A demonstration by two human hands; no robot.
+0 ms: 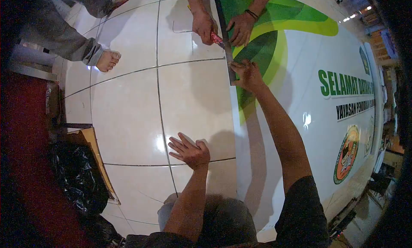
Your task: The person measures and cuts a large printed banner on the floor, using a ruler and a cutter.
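My left hand [189, 153] rests on the tiled floor with its fingers spread, holding nothing. My right hand [248, 76] is at the near end of a dark metal ruler [222, 16], its bent fingers pressing it down. Under the ruler lies a large printed banner [296, 76] with green leaf shapes and lettering on white. Across from me, another person's hand [203, 27] grips a red-handled cutter [216, 38] against the ruler's edge. That person's other hand [241, 28], with a dark wristband, presses beside the ruler on the banner.
At upper left stands a person in grey trousers, a bare foot [107, 60] on the tiles [124, 115]. A black plastic bag [79, 175] and a brown board [99, 162] lie at lower left. Assorted items line the far right edge.
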